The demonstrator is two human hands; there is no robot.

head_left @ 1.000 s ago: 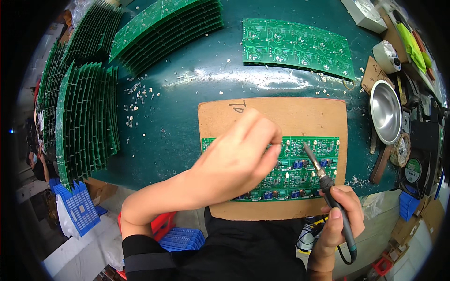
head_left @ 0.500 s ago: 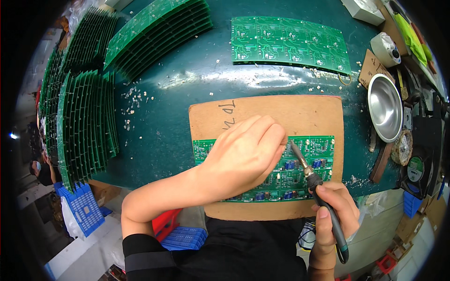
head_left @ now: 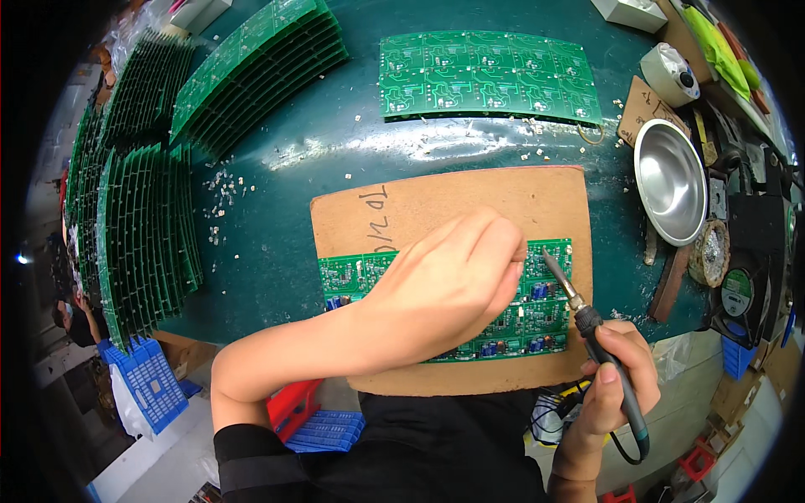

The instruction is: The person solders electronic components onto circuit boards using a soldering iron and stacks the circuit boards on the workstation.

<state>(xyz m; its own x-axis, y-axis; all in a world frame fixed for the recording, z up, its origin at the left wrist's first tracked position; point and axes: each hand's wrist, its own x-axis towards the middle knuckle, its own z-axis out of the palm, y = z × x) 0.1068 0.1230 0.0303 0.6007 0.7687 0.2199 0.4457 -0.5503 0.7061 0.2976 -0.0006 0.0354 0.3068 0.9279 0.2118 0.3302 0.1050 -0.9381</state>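
Observation:
My right hand (head_left: 640, 369) grips a soldering iron (head_left: 589, 321) by its dark handle. The iron slants up to the left, its tip over the upper right of a green circuit board (head_left: 549, 317) packed with small components; contact is uncertain. Over the board's middle, my left hand (head_left: 457, 281) has its fingers pinched together near the tip. Whatever they hold is hidden behind the knuckles. Beneath the board lies a tan wooden sheet (head_left: 470, 189) with handwriting on it. My left forearm crosses in front of the board's lower left corner.
Green boards stand in racked rows (head_left: 142, 243) at left, beside a board stack (head_left: 260, 71). More flat boards (head_left: 490, 75) lie at the back. A metal bowl (head_left: 671, 183), a white roll (head_left: 669, 74) and a round fan-like device (head_left: 738, 289) are at right. Small bits (head_left: 222, 197) litter the table.
The iron and both hands have moved rightward along the board. The pinched left fingers stay close to the tip. The whole view has shifted slightly.

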